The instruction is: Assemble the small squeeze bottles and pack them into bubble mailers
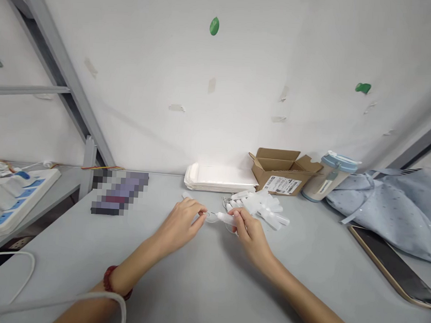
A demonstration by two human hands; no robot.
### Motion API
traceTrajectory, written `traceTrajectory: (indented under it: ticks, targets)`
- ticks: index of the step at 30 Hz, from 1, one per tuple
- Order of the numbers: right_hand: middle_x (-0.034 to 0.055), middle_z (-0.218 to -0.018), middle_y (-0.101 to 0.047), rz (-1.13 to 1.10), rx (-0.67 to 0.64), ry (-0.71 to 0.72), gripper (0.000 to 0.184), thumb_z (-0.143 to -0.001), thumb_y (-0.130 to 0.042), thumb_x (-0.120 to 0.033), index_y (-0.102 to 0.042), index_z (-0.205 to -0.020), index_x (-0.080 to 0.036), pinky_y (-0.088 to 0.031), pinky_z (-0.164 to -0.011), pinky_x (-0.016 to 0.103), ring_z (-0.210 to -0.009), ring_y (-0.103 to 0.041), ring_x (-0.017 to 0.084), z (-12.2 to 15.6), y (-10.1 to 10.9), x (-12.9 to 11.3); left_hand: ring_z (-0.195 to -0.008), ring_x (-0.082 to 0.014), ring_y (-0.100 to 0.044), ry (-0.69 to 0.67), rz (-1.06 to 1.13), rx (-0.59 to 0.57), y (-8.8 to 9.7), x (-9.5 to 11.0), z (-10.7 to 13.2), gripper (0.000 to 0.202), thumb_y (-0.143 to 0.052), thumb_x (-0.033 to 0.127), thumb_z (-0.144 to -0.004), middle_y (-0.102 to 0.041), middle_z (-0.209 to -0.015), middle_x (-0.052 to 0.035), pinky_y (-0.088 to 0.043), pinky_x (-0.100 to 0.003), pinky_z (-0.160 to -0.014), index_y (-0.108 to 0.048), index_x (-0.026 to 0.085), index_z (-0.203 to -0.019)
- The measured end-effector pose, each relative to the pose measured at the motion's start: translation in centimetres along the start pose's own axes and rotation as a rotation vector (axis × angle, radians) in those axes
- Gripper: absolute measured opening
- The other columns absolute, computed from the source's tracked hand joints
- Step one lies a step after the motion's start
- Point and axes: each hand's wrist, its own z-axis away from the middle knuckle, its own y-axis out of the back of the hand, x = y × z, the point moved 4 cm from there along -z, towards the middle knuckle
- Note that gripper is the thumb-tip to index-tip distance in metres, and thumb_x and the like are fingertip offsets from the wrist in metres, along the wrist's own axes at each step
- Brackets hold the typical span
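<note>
My right hand (pixel 250 229) pinches a small white translucent plastic tube (pixel 223 217) between thumb and fingers. A thin wire loop (pixel 212 218) runs from the tube's left end to my left hand (pixel 185 221), whose thumb and fingertips are closed on it. Behind my left hand, the tip of another translucent piece (pixel 187 195) shows; whether that hand holds it is hidden. Just beyond my right hand lies a loose pile of similar white translucent pieces (pixel 266 206), some with thin loops.
Against the wall stand a stack of flat white packets (pixel 222 176), an open cardboard box (pixel 283 178) and a blue-lidded cup (pixel 327 178). A pale blue cloth bag (pixel 388 206) and a phone (pixel 391 265) lie right. Leftward are a power strip (pixel 19 208) and a white cable (pixel 64 298) crossing my forearm.
</note>
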Motion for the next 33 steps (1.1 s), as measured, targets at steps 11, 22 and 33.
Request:
traceTrajectory:
  ticks: [11, 22, 33]
  targets:
    - [-0.0017, -0.058, -0.048, -0.002, 0.029, 0.008, 0.032, -0.093, -0.029, -0.036, -0.054, -0.083, -0.018, -0.035, -0.052, 0.024, -0.053, -0.046, 0.013, 0.0, 0.2, -0.2, -0.086, -0.0196, -0.054, 0.021, 0.077, 0.045, 0.4, -0.1, 0.0, 0.022, -0.04, 0.024, -0.088, -0.064, -0.086, -0.0037, -0.043, -0.032, -0.076, -0.061, 0.02, -0.084]
    - [-0.0014, -0.058, -0.049, 0.013, 0.018, 0.048, 0.03, -0.093, -0.029, -0.034, -0.054, -0.083, -0.019, -0.037, -0.052, 0.024, -0.054, -0.047, 0.013, 0.1, 0.2, -0.6, -0.08, -0.0183, -0.053, -0.061, 0.115, 0.111, 0.5, 0.6, 0.1, 0.02, -0.043, 0.023, -0.088, -0.064, -0.079, -0.0028, -0.043, -0.031, -0.074, -0.062, 0.02, -0.081]
    - [-0.0017, -0.058, -0.049, 0.002, 0.025, 0.039, 0.031, -0.093, -0.029, -0.034, -0.054, -0.082, -0.019, -0.035, -0.052, 0.024, -0.054, -0.046, 0.013, 0.1, 0.3, -0.6, -0.081, -0.0179, -0.053, -0.059, 0.12, 0.126, 0.6, 0.9, 0.2, 0.02, -0.044, 0.022, -0.088, -0.063, -0.081, -0.0029, -0.043, -0.03, -0.073, -0.063, 0.02, -0.081]
